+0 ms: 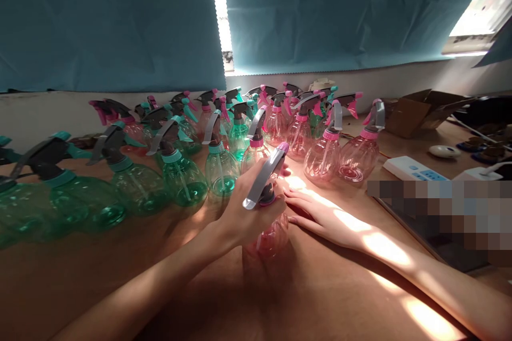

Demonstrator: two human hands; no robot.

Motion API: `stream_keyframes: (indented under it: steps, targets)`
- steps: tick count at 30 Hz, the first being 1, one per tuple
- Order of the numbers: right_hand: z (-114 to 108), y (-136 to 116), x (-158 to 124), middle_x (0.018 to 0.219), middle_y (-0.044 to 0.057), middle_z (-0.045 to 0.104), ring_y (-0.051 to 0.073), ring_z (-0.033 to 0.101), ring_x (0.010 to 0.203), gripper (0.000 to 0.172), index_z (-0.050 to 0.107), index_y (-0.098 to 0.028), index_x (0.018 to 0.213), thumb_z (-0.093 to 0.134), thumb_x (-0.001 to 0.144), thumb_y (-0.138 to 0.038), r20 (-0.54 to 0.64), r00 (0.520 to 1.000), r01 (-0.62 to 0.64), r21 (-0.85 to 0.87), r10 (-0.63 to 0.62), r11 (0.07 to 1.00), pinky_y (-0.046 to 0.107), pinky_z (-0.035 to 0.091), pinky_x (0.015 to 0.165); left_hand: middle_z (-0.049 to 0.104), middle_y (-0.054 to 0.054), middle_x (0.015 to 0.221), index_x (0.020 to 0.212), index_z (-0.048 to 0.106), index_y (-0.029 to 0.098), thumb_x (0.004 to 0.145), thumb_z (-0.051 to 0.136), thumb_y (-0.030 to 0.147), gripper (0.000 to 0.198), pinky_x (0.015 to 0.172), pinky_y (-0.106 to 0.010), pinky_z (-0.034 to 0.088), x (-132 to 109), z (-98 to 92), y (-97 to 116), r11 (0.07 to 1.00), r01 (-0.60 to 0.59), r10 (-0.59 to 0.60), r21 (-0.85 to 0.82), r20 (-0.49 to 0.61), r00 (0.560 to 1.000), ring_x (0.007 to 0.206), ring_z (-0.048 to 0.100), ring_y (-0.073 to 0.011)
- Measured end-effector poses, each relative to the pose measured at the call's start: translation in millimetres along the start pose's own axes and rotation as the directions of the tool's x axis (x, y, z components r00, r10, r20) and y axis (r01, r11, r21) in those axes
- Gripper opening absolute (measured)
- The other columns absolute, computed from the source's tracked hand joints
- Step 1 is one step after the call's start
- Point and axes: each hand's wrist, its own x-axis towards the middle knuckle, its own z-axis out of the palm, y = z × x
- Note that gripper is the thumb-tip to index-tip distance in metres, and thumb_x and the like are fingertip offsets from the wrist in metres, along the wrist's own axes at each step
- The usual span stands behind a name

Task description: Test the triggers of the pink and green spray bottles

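Held upright or nearly so, near the middle of the table and in front of the others: a round-bellied translucent pink plastic spray bottle [267,241], with a curved grey lever and a pink nozzle on top. Wrapped round its neck just below the spray head, with fingers curled in: the left hand [242,210]. Cannot tell about contact between its base and the smooth reddish-brown tabletop [192,287] (rather shadowy just there).

Just to the right, stretched low over the table, with fingers extended and loosely spread toward the held bottle: the right hand [318,210]. Cannot tell touching from nearly touching there.

To the left, in a slanting row reaching the edge of view: translucent green spray bottles with teal collars [184,187]. Behind and to the right: two translucent pink spray bottles with grey levers [322,161], side by side. Farther back, crowded together: a mixed cluster of pink and green spray bottles [276,125].

On the far right: a brown cardboard box with raised flaps [416,114], a small white oval object [444,152] and a white power strip with blue panels [414,169]. Above everything: teal-blue cloth blinds with zigzag edges [120,21].
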Motion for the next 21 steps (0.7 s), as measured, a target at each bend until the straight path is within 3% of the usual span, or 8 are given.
stream_keyframes:
  steps: [8,13,21]
  targets:
    - [3,1,-3,0.152,0.005,0.047,0.032,0.040,0.141,0.050,0.050,-0.030,0.144,0.045,0.099,-0.051,-0.043,0.999,0.003,0.035,-0.001,0.999,0.054,0.032,0.116,0.054,0.005,0.066,0.089,0.054,0.022,0.070,0.055,0.010,0.023,0.062,-0.028,0.041,4,7.3,-25,0.994,-0.100,0.101,0.034,-0.026,0.995,0.062,0.050,-0.0139]
    - [2,1,-3,0.150,0.006,0.049,0.032,0.040,0.140,0.051,0.052,-0.029,0.142,0.046,0.098,-0.054,-0.047,0.999,-0.004,0.037,0.006,0.999,0.054,0.032,0.117,0.053,0.005,0.069,0.099,0.056,0.023,0.073,0.058,0.012,0.028,0.062,-0.028,0.041,4,7.0,-27,0.994,-0.099,0.099,0.045,-0.008,0.995,0.065,0.050,-0.0145]
    - [1,2,-3,0.152,0.006,0.047,0.032,0.038,0.142,0.051,0.052,-0.027,0.142,0.044,0.099,-0.053,-0.019,1.000,-0.005,0.016,0.006,1.000,0.053,0.030,0.118,0.048,0.005,0.067,0.100,0.055,0.023,0.075,0.058,0.012,0.028,0.059,-0.027,0.038,4,6.7,-27,0.995,-0.095,0.095,0.023,0.011,0.995,0.063,0.048,-0.0138]
